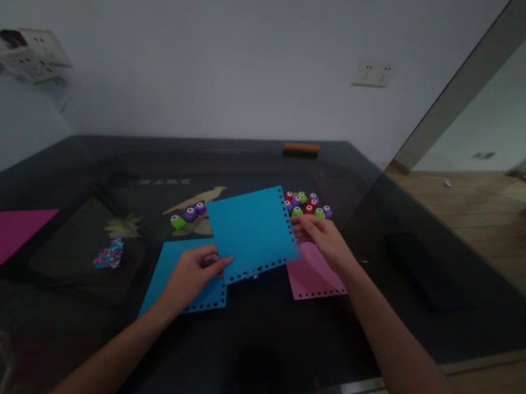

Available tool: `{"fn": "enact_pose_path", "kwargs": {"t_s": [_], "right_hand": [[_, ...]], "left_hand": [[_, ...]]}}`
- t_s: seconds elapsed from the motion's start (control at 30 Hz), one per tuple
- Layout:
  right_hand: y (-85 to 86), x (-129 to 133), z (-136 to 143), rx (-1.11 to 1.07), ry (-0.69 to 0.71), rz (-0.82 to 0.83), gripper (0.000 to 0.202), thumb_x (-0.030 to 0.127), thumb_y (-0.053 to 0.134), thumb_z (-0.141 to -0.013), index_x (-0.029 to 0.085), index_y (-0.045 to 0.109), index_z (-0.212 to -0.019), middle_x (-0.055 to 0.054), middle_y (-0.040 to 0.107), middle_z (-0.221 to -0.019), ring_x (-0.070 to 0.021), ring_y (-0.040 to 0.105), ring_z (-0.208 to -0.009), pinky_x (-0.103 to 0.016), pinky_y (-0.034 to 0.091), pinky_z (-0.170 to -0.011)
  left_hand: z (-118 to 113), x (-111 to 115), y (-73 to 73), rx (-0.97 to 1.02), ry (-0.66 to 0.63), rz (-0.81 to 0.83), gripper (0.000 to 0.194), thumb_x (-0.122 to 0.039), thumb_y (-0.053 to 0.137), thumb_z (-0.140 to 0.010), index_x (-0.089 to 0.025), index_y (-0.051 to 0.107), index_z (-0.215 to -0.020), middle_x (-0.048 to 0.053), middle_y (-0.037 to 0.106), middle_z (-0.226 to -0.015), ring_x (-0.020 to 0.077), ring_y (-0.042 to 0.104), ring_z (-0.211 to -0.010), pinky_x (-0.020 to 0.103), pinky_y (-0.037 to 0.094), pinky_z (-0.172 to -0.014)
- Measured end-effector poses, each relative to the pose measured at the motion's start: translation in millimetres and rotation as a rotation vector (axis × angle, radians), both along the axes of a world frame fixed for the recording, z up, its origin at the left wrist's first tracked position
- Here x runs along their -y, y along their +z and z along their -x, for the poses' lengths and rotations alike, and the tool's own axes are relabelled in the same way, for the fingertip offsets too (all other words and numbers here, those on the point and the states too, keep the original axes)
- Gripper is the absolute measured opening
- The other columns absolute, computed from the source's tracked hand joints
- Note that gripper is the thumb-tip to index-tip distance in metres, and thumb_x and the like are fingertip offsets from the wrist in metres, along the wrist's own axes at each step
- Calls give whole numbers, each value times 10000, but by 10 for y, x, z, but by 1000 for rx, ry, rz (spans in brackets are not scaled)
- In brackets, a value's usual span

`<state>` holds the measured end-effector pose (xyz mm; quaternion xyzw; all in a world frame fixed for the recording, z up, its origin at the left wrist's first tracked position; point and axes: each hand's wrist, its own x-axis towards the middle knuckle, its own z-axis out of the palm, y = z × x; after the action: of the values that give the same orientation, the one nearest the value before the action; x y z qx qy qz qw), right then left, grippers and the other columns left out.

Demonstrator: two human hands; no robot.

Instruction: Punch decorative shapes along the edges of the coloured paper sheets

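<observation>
Clearly, a punched blue sheet (251,231) is held aloft between the two hands, its near-left corner pinched in the grip of the left hand (184,277) and its right edge in that of the right hand (325,239). It is slanted, the right side set farther from the body; its punched edges are turned rightward and toward the body, and neither hand is placed clearly nearer. Beneath its left side, a second blue sheet (169,268) is partly covered; a pink sheet (313,280) is seen below the right hand, with eye-topped pieces (308,209) clustered beyond. All are carried by a dark, glossy worktop (264,333), backed by a pale wall (214,55) and bordered at the right by wood-toned floor (438,188).
</observation>
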<state>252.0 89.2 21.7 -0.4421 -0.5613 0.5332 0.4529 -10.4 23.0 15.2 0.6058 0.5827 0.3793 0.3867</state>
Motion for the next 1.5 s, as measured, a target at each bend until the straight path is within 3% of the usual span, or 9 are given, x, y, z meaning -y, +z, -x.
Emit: {"fn": "enact_pose_path", "kwargs": {"t_s": [0.23,0.33,0.4,0.53,0.87,1.07,1.23,1.37,1.5], "right_hand": [[-59,25,96,-21,-171,41,236,285,780,-566,195,662,-750,12,639,-625,-133,568,-572,-302,460,-583],[-83,18,95,-45,-179,53,214,285,781,-564,193,650,-705,17,623,-601,-120,549,-546,-290,442,-558],[-99,12,94,-56,-180,63,214,284,783,-560,195,645,-698,19,617,-600,-118,540,-536,-289,439,-548],[-135,-10,81,-60,-196,45,216,285,781,-561,198,650,-708,10,626,-623,-130,553,-550,-301,449,-560],[-85,-53,3,-91,-257,-37,265,310,800,-533,187,654,-718,11,634,-634,-129,564,-559,-300,456,-591],[58,8,-330,-134,-350,-26,313,323,821,-506,182,659,-733,10,645,-623,-121,547,-514,-282,436,-543],[40,97,-784,-143,-500,33,377,306,858,-417,177,664,-714,13,643,-597,-118,542,-490,-274,436,-508],[-115,193,-1034,-84,-544,87,421,314,862,-416,170,672,-763,9,642,-596,-116,539,-471,-259,422,-470],[-256,249,-1078,23,-496,147,461,320,849,-454,161,667,-846,24,634,-604,-102,525,-471,-235,405,-461]], "left_hand": [[-79,64,65,-32,-69,22,336,-414,652,-659,-214,453,-477,-41,525,-452,136,496,-470,243,367,-497],[-84,66,69,2,-76,6,271,-382,652,-668,-212,489,-532,-41,538,-469,140,528,-484,252,397,-525],[-72,52,49,57,-48,-11,185,-353,662,-664,-209,547,-682,-53,561,-499,147,556,-498,264,428,-550],[-48,22,-12,166,-38,-14,352,-318,668,-673,-203,527,-975,-45,619,-601,164,613,-542,289,484,-585],[-93,34,-133,220,-125,-66,343,-315,611,-768,-184,494,-1063,-15,637,-672,160,628,-585,301,509,-625],[-156,47,-35,-34,-75,-329,211,-310,464,-889,-180,515,-1048,42,628,-869,167,615,-770,305,481,-727],[-485,140,34,-232,-316,-494,150,-200,419,-909,-192,542,-996,57,599,-953,177,570,-880,303,451,-784],[-826,205,-80,-255,-408,-531,141,-118,413,-886,-175,517,-961,79,578,-965,190,548,-901,316,452,-808],[-925,251,-222,-319,-415,-524,135,-100,425,-869,-179,494,-955,81,559,-967,203,537,-911,340,466,-817]]}}
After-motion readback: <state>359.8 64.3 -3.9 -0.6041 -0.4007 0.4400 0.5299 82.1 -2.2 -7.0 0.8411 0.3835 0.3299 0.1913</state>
